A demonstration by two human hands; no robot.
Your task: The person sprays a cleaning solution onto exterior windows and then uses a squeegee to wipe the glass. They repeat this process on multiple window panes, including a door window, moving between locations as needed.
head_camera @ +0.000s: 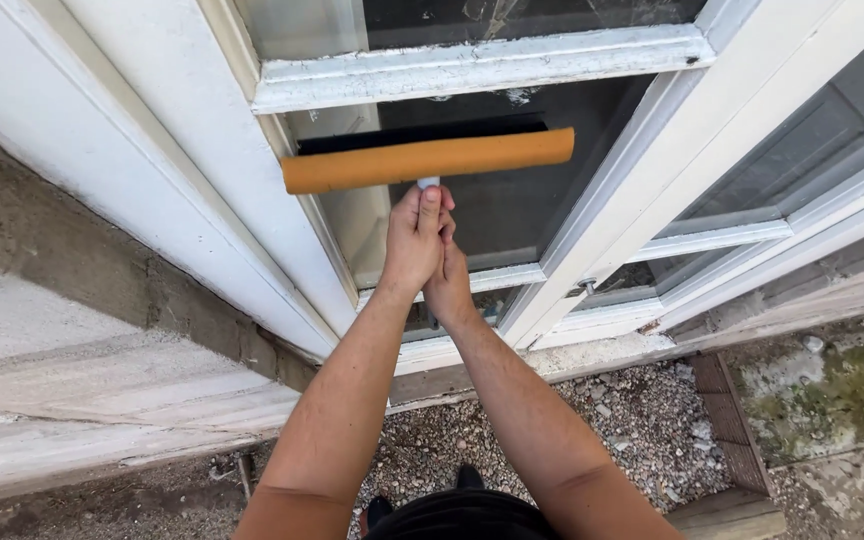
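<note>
Hands: left hand and right hand both closed around the short pale handle, left uppermost, right just beneath and touching it.
Window: white-framed glass pane, tool pressed against it.
Tool: orange foam-covered window washer head, directly beyond the hands, long axis across the pane, tilted slightly up to the right.
Containers: none visible.
Ground: grey gravel beneath the sill.
</note>
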